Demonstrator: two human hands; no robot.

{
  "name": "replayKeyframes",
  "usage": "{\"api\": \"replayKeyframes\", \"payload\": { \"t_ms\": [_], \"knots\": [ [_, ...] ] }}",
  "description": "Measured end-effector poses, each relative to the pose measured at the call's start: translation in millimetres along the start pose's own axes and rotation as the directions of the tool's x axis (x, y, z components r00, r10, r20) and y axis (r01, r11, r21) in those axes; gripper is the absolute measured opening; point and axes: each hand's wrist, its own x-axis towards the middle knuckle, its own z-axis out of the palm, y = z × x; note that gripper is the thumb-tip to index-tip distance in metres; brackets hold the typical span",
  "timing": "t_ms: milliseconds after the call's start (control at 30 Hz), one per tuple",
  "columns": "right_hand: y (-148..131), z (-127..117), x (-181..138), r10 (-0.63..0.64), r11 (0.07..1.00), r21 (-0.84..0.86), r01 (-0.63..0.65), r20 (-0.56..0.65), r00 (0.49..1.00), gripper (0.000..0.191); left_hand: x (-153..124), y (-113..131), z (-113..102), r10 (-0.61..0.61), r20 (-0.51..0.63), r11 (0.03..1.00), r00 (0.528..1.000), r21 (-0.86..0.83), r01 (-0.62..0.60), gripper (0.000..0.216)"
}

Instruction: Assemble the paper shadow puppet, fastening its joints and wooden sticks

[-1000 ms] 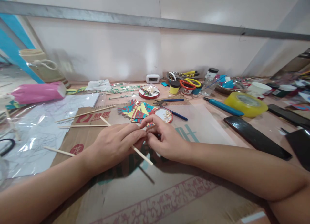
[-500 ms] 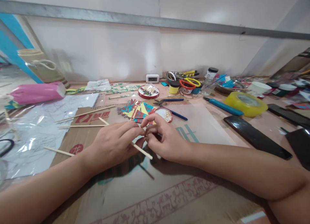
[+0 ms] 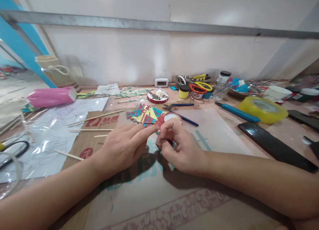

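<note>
My left hand [image 3: 124, 145] lies on the cardboard sheet [image 3: 154, 196] with its fingers pressed together, their tips meeting my right hand's. A thin wooden stick [image 3: 100, 135] pokes out from behind its knuckles and seems to run through its grip. My right hand [image 3: 178, 145] is curled, thumb and forefinger pinching the red edge of a colourful paper cut-out [image 3: 146, 114] of teal, yellow and red pieces. A small round lid [image 3: 173, 117] with gold bits sits just beyond my right fingers.
Loose sticks [image 3: 94, 117] lie left on the cardboard. Clear plastic sheet [image 3: 50, 140] far left, pink roll [image 3: 51, 96]. Behind: pliers [image 3: 174, 106], round tray [image 3: 157, 96], scissors [image 3: 199, 87], jars. Right: blue-handled tool [image 3: 236, 112], yellow tape roll [image 3: 263, 109], black strips [image 3: 274, 146].
The stick in my left hand has swung from a diagonal to nearly level, now mostly hidden under the hand. My right fingers have moved up onto the cut-out's red edge. The view shifted slightly left.
</note>
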Motion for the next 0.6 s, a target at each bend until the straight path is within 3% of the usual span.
{"api": "replayKeyframes", "payload": {
  "t_ms": [100,233,600],
  "knots": [
    [0.4,-0.2,-0.4,0.002,0.996,-0.084,0.000,0.028,1.000,0.028,1.7,2.1,-1.8,-0.008,-0.010,0.999,1.000,-0.043,0.007,0.021],
    [-1.3,-1.7,0.3,-0.005,0.997,-0.076,0.007,0.029,1.000,0.026,2.8,3.6,-3.2,0.027,0.008,0.999,1.000,-0.031,-0.027,0.009],
    [-1.8,-3.5,-0.9,-0.038,0.992,-0.115,0.040,0.019,0.999,0.027,1.4,1.7,-1.8,0.075,0.010,0.997,0.997,-0.017,-0.075,0.019]
  ]
}}
